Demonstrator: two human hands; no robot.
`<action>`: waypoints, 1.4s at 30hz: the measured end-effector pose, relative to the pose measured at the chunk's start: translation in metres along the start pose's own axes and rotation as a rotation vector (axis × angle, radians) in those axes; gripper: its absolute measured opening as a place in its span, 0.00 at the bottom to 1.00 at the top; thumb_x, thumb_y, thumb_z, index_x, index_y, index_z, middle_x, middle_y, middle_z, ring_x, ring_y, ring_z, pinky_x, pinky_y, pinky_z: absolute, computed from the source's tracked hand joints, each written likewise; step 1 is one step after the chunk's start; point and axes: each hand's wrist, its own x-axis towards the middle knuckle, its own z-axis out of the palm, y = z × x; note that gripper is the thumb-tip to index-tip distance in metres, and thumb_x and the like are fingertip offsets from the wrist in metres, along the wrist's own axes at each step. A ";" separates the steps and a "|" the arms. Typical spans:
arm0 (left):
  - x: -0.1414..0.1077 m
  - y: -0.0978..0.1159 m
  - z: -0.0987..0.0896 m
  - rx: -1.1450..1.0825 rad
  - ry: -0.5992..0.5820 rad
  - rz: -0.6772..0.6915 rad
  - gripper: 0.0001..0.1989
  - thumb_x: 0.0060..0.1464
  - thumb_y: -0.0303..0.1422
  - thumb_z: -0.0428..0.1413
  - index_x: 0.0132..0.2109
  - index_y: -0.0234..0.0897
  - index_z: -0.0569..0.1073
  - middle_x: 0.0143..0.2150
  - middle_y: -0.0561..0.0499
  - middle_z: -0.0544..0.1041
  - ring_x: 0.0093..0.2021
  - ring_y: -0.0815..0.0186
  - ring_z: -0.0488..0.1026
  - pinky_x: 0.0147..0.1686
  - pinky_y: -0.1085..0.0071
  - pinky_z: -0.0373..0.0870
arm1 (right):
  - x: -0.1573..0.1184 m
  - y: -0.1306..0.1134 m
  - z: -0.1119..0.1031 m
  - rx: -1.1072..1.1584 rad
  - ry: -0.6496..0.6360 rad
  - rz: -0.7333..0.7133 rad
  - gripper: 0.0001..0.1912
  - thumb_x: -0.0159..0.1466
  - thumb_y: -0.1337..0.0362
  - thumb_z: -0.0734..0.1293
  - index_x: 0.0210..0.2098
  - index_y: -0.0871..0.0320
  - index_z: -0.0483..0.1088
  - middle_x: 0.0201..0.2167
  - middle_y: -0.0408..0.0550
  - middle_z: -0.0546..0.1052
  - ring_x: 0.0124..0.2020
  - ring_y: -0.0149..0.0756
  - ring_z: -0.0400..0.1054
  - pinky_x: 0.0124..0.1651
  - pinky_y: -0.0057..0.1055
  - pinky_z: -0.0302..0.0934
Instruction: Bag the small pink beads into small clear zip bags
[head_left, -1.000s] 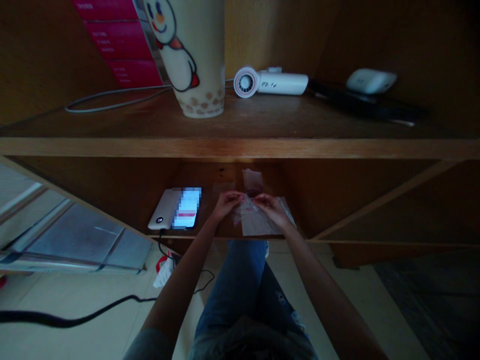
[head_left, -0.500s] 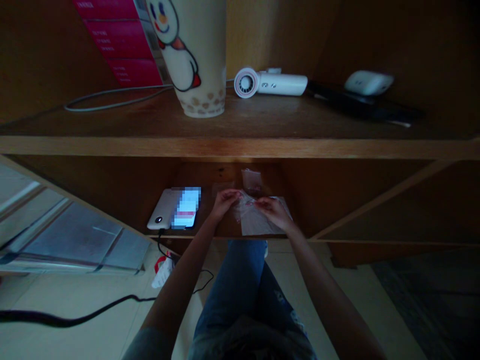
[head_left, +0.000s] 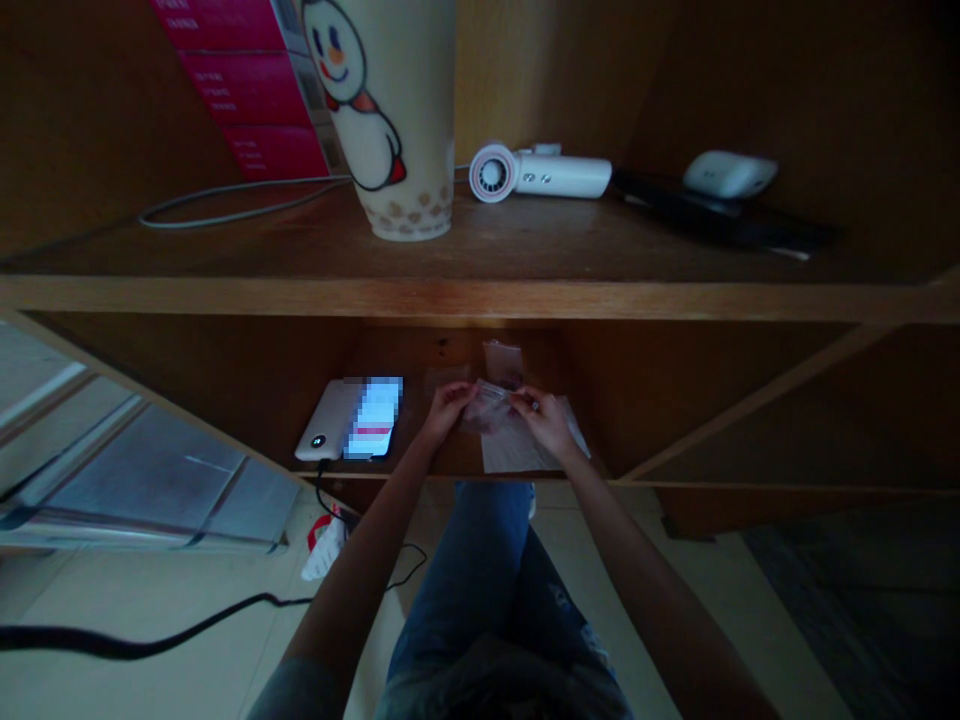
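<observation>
My left hand (head_left: 450, 410) and my right hand (head_left: 544, 420) hold a small clear plastic bag (head_left: 487, 406) between them, pinching it with the fingertips above a wooden desk shelf (head_left: 457, 450). Under the bag and my right hand lies a white sheet of paper (head_left: 521, 452). Another small clear bag (head_left: 502, 362) lies just beyond the hands. A faint clear piece (head_left: 442, 380) sits beyond my left hand. A smartphone with a blurred lit screen (head_left: 375, 418) rests on a white power bank (head_left: 324, 425) to the left of my left hand.
The raised shelf edge (head_left: 480, 298) runs above the hands, holding a tall snowman-printed bubble tea cup (head_left: 397, 120), a white hand-held fan (head_left: 540, 173), a white case (head_left: 729, 174), a dark flat object (head_left: 720, 222) and a grey cable (head_left: 240, 203). A black cable (head_left: 150, 632) crosses the floor.
The clear bag has bunched up and risen slightly from the paper between my hands. My right hand has moved a little closer to my left.
</observation>
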 end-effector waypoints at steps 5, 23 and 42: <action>0.003 -0.005 -0.002 0.031 -0.109 -0.028 0.15 0.42 0.43 0.59 0.26 0.33 0.73 0.20 0.53 0.73 0.15 0.75 0.62 0.16 0.77 0.57 | 0.000 0.020 0.017 0.033 0.061 -0.023 0.11 0.59 0.59 0.59 0.26 0.56 0.68 0.25 0.44 0.74 0.27 0.34 0.67 0.32 0.28 0.58; -0.001 -0.002 0.003 0.110 -0.128 -0.056 0.11 0.45 0.38 0.56 0.31 0.34 0.74 0.29 0.51 0.75 0.27 0.69 0.70 0.23 0.78 0.65 | -0.005 0.018 0.023 -0.125 0.123 -0.119 0.13 0.62 0.57 0.58 0.28 0.55 0.70 0.29 0.44 0.75 0.36 0.37 0.66 0.42 0.33 0.55; 0.000 -0.004 0.001 0.247 -0.218 0.054 0.13 0.48 0.39 0.55 0.31 0.32 0.75 0.27 0.50 0.75 0.26 0.70 0.68 0.25 0.76 0.64 | -0.005 0.015 0.023 -0.153 0.106 -0.173 0.10 0.60 0.60 0.61 0.27 0.55 0.70 0.28 0.44 0.73 0.35 0.36 0.65 0.42 0.32 0.52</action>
